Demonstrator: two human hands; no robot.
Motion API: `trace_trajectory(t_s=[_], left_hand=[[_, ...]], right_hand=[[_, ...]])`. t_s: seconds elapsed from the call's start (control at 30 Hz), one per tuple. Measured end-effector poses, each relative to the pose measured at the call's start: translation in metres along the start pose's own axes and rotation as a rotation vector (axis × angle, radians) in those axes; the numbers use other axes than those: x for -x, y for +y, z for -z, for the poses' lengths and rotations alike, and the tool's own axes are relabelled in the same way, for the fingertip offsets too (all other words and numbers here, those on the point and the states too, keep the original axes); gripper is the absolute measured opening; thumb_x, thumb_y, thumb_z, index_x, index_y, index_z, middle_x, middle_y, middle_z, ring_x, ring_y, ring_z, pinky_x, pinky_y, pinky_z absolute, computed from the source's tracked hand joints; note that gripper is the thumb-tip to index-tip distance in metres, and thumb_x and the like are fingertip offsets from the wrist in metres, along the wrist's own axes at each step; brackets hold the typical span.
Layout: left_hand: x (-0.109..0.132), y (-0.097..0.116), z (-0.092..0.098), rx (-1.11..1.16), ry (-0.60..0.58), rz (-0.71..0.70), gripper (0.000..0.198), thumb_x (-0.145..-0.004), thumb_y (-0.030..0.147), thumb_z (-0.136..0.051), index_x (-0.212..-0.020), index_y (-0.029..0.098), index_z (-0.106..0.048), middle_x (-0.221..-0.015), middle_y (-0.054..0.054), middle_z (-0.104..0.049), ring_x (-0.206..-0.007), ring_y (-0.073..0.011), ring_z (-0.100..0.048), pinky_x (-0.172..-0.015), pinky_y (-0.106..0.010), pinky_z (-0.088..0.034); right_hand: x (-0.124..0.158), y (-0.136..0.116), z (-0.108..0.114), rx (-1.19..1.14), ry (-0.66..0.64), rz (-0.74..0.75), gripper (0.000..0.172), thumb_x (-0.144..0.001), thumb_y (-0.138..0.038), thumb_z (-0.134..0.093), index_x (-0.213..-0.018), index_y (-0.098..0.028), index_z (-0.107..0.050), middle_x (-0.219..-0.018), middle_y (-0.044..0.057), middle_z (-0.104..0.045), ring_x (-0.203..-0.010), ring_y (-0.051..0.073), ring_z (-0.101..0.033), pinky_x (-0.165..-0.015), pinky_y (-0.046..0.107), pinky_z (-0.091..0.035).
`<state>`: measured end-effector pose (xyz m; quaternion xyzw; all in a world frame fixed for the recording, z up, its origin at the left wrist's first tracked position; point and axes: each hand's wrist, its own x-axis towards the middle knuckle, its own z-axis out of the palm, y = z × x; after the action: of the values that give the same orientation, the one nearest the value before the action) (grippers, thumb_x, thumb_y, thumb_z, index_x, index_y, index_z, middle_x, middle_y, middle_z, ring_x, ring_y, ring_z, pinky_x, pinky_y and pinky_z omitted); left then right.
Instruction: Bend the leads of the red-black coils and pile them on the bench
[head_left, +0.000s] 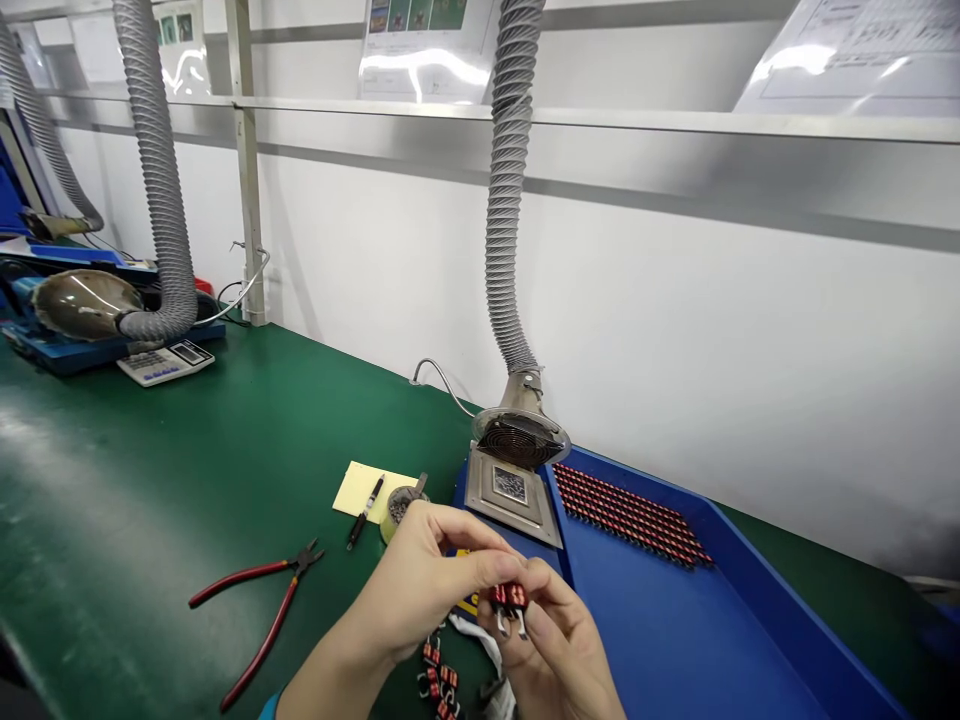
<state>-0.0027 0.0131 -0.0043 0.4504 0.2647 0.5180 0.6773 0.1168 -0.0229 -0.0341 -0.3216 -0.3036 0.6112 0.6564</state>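
Observation:
Between my hands, near the lower middle of the view, are small red-and-black wire-wound coils (510,596) with pale metal leads pointing down. My left hand (442,565) pinches them from above with thumb and forefinger. From below and the right, my right hand (555,635) closes its fingers and thumb round them; how many coils are held is partly hidden. Loose coils of the same kind (439,680) lie in a heap under my left wrist, by a white cloth (480,635). Just beyond my hands stands a solder pot (511,488) with a metal top plate.
A fume hood on a ribbed hose (510,200) hangs over the pot. On the right, a blue tray (675,610) holds rows of coils (630,512). Red-handled cutters (262,600), a pen (366,512), yellow paper (352,490) and a small round tin (401,503) lie left.

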Motion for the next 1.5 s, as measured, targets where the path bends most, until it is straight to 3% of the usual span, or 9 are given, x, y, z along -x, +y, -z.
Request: trace_trajectory(t_s=[0.3,0.43,0.5,0.67,1.07,1.2,1.3,1.43,1.5], left_hand=[[-0.001,-0.001,0.000,0.233,0.289,-0.299,0.024,-0.068,0.043,-0.087,-0.068,0.021,-0.075,-0.068,0.001,-0.074,-0.073,-0.0123,-0.068,-0.076,-0.020,-0.054],[0.001,0.005,0.006,0.058,0.083,-0.144,0.028,-0.066,0.037,-0.088,-0.086,0.019,-0.078,-0.078,-0.005,-0.076,-0.082,-0.0165,-0.068,-0.077,-0.023,-0.053],[0.001,0.004,0.006,-0.026,0.011,-0.077,0.021,-0.067,0.033,-0.086,-0.081,0.019,-0.079,-0.077,-0.005,-0.075,-0.079,-0.0165,-0.066,-0.073,-0.023,-0.052],[0.000,0.000,0.003,0.000,0.055,-0.091,0.014,-0.067,0.031,-0.085,-0.068,0.019,-0.077,-0.072,-0.005,-0.075,-0.072,-0.0163,-0.067,-0.066,-0.023,-0.052],[0.010,-0.005,0.005,-0.177,0.233,-0.576,0.013,-0.083,0.017,-0.072,-0.074,0.026,-0.076,-0.079,0.002,-0.075,-0.083,-0.0141,-0.068,-0.081,-0.021,-0.053],[0.013,0.003,0.016,-0.484,0.350,-0.785,0.016,-0.083,0.013,-0.071,-0.082,0.029,-0.076,-0.081,0.004,-0.078,-0.083,-0.0166,-0.072,-0.100,-0.032,-0.045],[0.023,0.013,0.027,-0.773,0.309,-0.831,0.022,-0.083,0.011,-0.068,-0.089,0.030,-0.075,-0.085,0.003,-0.079,-0.085,-0.0200,-0.073,-0.104,-0.038,-0.042],[0.053,0.002,0.054,-1.078,0.141,-0.815,0.023,-0.082,0.012,-0.066,-0.094,0.031,-0.074,-0.085,0.002,-0.078,-0.081,-0.0207,-0.073,-0.095,-0.033,-0.047],[0.075,-0.018,0.071,-1.145,0.180,-0.708,0.018,-0.085,0.016,-0.063,-0.090,0.031,-0.072,-0.077,0.002,-0.076,-0.067,-0.0180,-0.070,-0.082,-0.031,-0.050]], right_hand=[[0.001,-0.006,-0.003,-0.009,-0.061,-0.013,0.027,-0.058,-0.034,-0.091,-0.070,-0.019,-0.071,-0.076,0.001,-0.067,-0.061,0.011,-0.065,-0.062,0.020,-0.053],[0.002,-0.007,-0.003,-0.006,-0.040,0.008,0.027,-0.059,-0.033,-0.091,-0.070,-0.020,-0.071,-0.075,0.001,-0.066,-0.063,0.010,-0.063,-0.064,0.020,-0.054],[0.002,-0.006,-0.002,-0.008,-0.029,0.011,0.026,-0.059,-0.034,-0.092,-0.070,-0.020,-0.072,-0.074,0.000,-0.065,-0.065,0.010,-0.063,-0.067,0.022,-0.055],[0.003,-0.005,0.000,-0.029,-0.012,0.029,0.027,-0.059,-0.035,-0.092,-0.072,-0.022,-0.072,-0.080,0.000,-0.067,-0.068,0.011,-0.064,-0.067,0.022,-0.055],[0.002,-0.008,-0.005,-0.058,-0.004,0.099,0.026,-0.060,-0.033,-0.091,-0.069,-0.020,-0.071,-0.075,0.000,-0.066,-0.063,0.008,-0.062,-0.065,0.017,-0.054],[0.006,-0.016,-0.003,-0.023,0.021,0.117,0.025,-0.062,-0.034,-0.090,-0.070,-0.020,-0.071,-0.076,0.000,-0.066,-0.061,0.008,-0.062,-0.062,0.016,-0.053],[0.012,-0.026,0.003,0.039,0.044,0.114,0.024,-0.063,-0.034,-0.090,-0.071,-0.021,-0.072,-0.077,0.000,-0.067,-0.057,0.007,-0.060,-0.058,0.016,-0.053],[0.010,-0.046,0.018,0.220,0.139,0.063,0.025,-0.063,-0.036,-0.089,-0.077,-0.019,-0.077,-0.086,0.005,-0.071,-0.063,0.011,-0.062,-0.062,0.019,-0.054],[0.001,-0.059,0.028,0.313,0.131,0.039,0.030,-0.061,-0.037,-0.090,-0.083,-0.019,-0.079,-0.089,0.006,-0.072,-0.068,0.012,-0.063,-0.065,0.019,-0.054]])
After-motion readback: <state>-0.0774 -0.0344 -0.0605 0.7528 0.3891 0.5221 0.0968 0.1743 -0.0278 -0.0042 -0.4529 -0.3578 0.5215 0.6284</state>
